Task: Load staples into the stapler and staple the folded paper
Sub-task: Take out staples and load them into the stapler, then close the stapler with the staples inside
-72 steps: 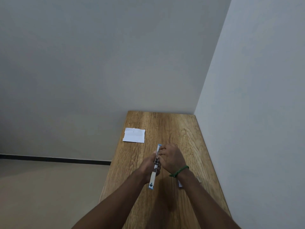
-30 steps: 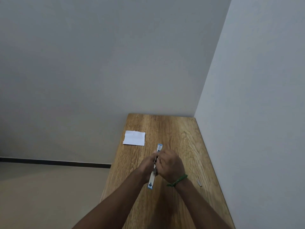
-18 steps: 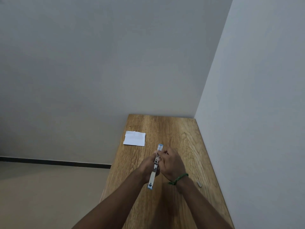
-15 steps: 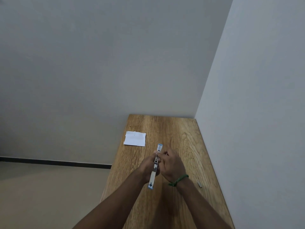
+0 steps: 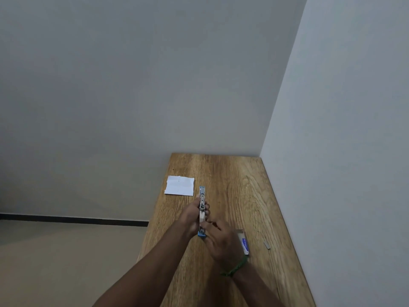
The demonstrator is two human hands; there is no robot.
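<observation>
A slim blue and silver stapler is held swung open lengthwise above the wooden table, its metal channel facing up. My left hand grips it around the middle from the left. My right hand sits at the stapler's near blue end, fingertips touching it; whether they pinch it is unclear. The folded white paper lies flat near the table's far left edge, apart from both hands.
A small white and blue staple box lies just right of my right hand. A short loose strip of staples lies further right. A wall runs along the table's right side and another behind its far end.
My right hand has slid from the stapler's middle back to its near end, uncovering the staple box. The left hand keeps its hold on the stapler.
</observation>
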